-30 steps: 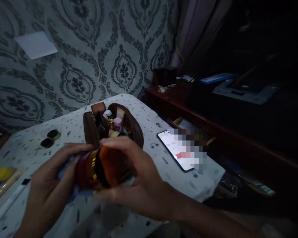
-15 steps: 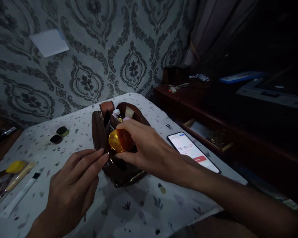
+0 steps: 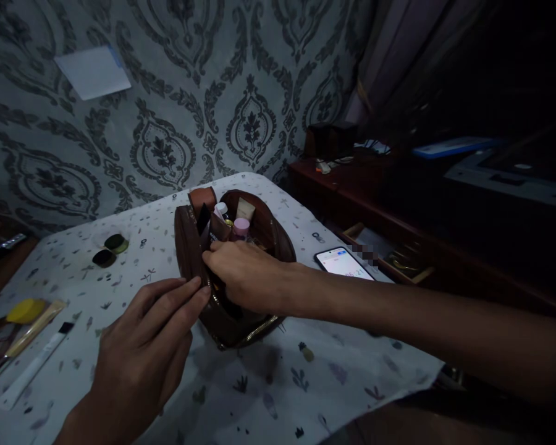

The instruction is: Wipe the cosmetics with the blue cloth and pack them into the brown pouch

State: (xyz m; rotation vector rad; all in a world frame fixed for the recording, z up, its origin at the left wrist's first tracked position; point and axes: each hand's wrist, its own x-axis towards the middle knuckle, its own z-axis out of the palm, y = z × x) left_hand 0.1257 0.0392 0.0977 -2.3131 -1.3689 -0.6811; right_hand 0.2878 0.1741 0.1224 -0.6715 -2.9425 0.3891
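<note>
A brown zip cosmetic bag [image 3: 188,247] stands unzipped on the table. My left hand [image 3: 143,346] has its fingers together and grips the bag's near left edge. Inside the opening is my right hand [image 3: 254,278], knuckles up, its fingertips hidden below the rim. Only a sliver of the shiny amber round container shows under these fingers. Behind my right hand, the bag holds a pink-lidded jar [image 3: 241,227], a white-capped bottle [image 3: 221,209] and a beige tube [image 3: 245,210].
A phone [image 3: 345,262] showing a timer lies right of the bag. At the left are an open round compact [image 3: 115,243], a yellow sponge [image 3: 26,310], a brush [image 3: 41,324] and a white tube [image 3: 34,368]. An open drawer [image 3: 417,275] is beside the table.
My right hand has gone down into the bag with the amber container, which is now almost hidden. My left hand stays on the bag's edge. The forearm now covers part of the phone.
</note>
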